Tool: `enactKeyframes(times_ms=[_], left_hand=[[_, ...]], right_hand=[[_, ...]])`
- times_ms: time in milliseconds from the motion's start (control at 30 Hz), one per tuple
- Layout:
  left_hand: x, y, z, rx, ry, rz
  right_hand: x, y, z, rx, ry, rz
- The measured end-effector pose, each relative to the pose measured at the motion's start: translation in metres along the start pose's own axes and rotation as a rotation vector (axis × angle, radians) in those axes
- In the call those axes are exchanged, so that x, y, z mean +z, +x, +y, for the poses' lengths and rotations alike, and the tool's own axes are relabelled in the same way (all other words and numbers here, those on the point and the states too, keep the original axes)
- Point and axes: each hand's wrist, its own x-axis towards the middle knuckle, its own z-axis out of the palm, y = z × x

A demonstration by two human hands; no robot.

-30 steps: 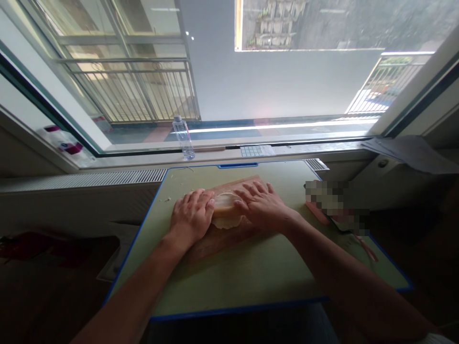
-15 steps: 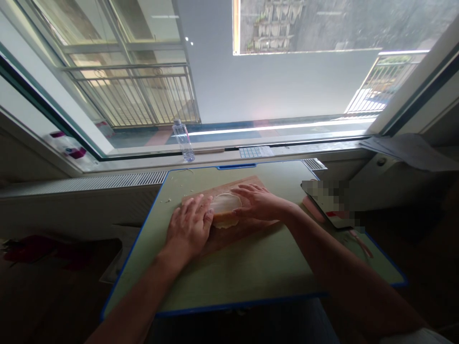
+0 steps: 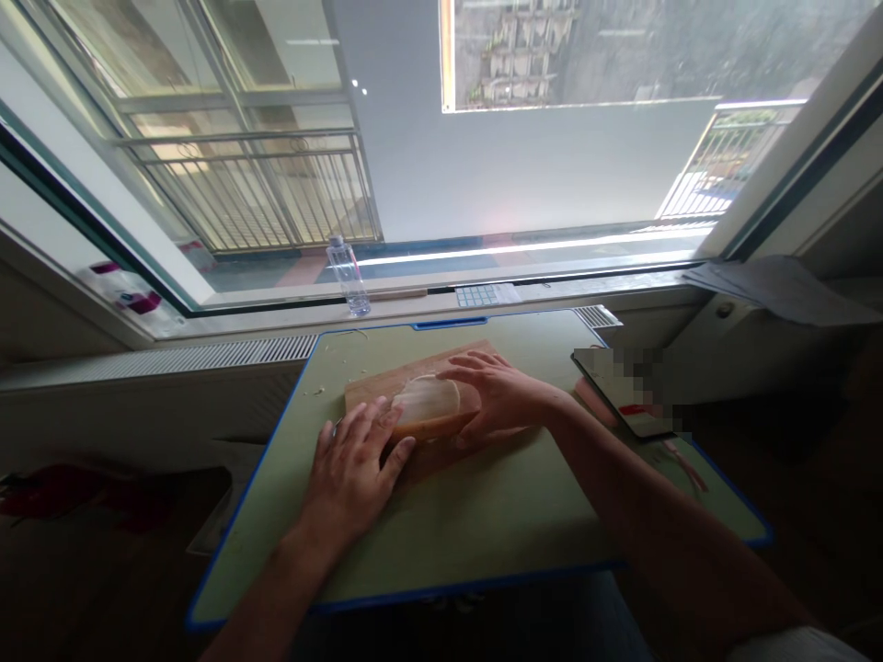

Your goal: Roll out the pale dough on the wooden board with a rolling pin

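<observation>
A thin, pale sheet of dough [image 3: 429,395] lies on a wooden board [image 3: 376,384]. Across its near edge runs a wooden rolling pin [image 3: 436,427], both of its ends covered by my hands. My left hand [image 3: 355,469] rests over the pin's left end, fingers stretched and thumb apart. At the other end, my right hand [image 3: 500,395] arches with spread fingers; its fingertips reach over the far side of the dough and its thumb lies near the pin. Neither hand is wrapped round the pin as far as I can see.
The board sits on a light green table [image 3: 483,524] with a blue rim. A dark flat object, partly blurred out [image 3: 613,395], lies at its right. Dough scraps [image 3: 317,392] are at the left. A clear bottle [image 3: 349,276] stands on the windowsill beyond.
The rolling pin has come towards me, from across the dough to its near edge. My left hand has moved nearer with its thumb spread wider; my right hand has shifted slightly.
</observation>
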Motion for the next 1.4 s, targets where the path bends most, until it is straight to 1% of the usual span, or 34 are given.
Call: enactKeyframes(times_ms=[133,267,333,467,633,733,800,933,1000,1067,1133,1233,1400], left_hand=[[-0.006,0.014,-0.004,0.018,-0.037,0.009],[-0.014,0.039,-0.006,0.073,-0.108,0.024],[-0.015,0.055,-0.008,0.093,-0.109,0.019],[-0.011,0.084,-0.01,0.076,-0.084,-0.01],[-0.008,0.112,-0.013,0.102,-0.148,-0.063],[-0.011,0.13,-0.017,0.081,-0.223,-0.081],[-0.013,0.143,-0.021,0.039,-0.257,-0.083],[-0.015,0.169,-0.035,-0.12,-0.239,-0.113],[-0.012,0.178,-0.044,-0.152,-0.238,-0.147],[-0.006,0.184,-0.051,-0.114,-0.278,-0.196],[-0.001,0.186,-0.057,-0.04,-0.297,-0.24],[0.005,0.184,-0.059,0.033,-0.222,-0.264],[0.011,0.176,-0.053,0.006,-0.094,-0.277]], right_hand=[[-0.002,0.001,0.012,-0.023,0.016,0.045],[0.005,0.006,0.018,0.0,0.029,0.167],[0.009,0.009,0.021,0.01,0.023,0.24],[0.012,0.013,0.025,0.09,0.019,0.358],[0.019,0.02,0.027,0.211,0.054,0.439],[0.026,0.025,0.029,0.264,0.04,0.439],[0.028,0.027,0.029,0.303,0.015,0.424],[0.028,0.029,0.029,0.401,-0.027,0.41],[0.028,0.028,0.028,0.414,-0.018,0.413],[0.029,0.027,0.028,0.403,-0.001,0.425],[0.03,0.027,0.028,0.381,0.009,0.441],[0.031,0.026,0.029,0.352,-0.005,0.425],[0.028,0.027,0.027,0.333,-0.148,0.316]])
